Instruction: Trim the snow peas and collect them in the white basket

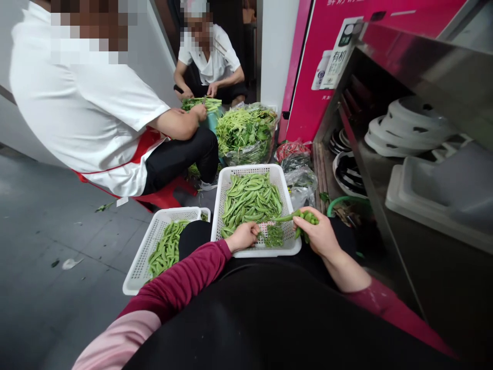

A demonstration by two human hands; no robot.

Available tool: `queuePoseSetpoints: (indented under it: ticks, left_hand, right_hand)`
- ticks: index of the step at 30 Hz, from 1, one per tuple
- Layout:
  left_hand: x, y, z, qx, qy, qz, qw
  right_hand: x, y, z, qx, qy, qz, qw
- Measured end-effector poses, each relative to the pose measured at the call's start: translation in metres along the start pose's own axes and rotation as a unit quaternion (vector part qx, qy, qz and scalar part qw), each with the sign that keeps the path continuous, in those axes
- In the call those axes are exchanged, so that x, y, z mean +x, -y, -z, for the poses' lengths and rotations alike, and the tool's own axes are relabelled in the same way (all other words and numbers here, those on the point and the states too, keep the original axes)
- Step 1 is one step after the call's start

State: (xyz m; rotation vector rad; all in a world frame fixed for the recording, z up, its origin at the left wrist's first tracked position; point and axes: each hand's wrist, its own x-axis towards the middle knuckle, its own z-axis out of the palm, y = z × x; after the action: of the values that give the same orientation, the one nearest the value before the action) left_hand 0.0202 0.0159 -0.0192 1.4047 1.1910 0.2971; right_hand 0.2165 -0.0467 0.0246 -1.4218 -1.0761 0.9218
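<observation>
Pods (252, 198): basket (250, 168), from far edge | trimmings (273, 236): toward near-right corner | right hand (321, 234): curled round several pods | left hand (244, 236): pinched, contents unclear | progress: seemingly partway; side basket (148, 244) part-filled, many pods left

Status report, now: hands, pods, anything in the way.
Right hand closed on green pods; left hand over white basket, fingers pinched, hold unclear. More pods heaped toward basket's far end, trimmings between the hands. Nothing seen blocking.

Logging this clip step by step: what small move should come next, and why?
Probably move the left hand to the pod jutting from the right hand: that pod points leftward, and the left hand is close by, beside the green scraps.
</observation>
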Motion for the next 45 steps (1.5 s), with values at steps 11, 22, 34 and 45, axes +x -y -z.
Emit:
queuePoseSetpoints:
  ticks: [11,22,34,45]
  left_hand:
    - [-0.023,-0.075,0.017,0.458,0.082,-0.289,0.837]
    - [-0.025,-0.081,0.009,0.429,-0.031,-0.387,0.815]
    - [0.014,0.000,-0.004,0.489,0.027,-0.233,0.840]
    - [0.043,0.010,-0.004,0.635,0.092,-0.257,0.722]
  right_hand:
    - [-0.001,-0.002,0.003,-0.275,0.021,0.176,0.945]
    - [0.004,0.013,-0.022,-0.258,0.095,0.173,0.946]
    - [0.047,0.008,0.055,0.375,-0.167,-0.173,0.895]
    - [0.022,-0.007,0.019,0.383,0.025,-0.267,0.884]
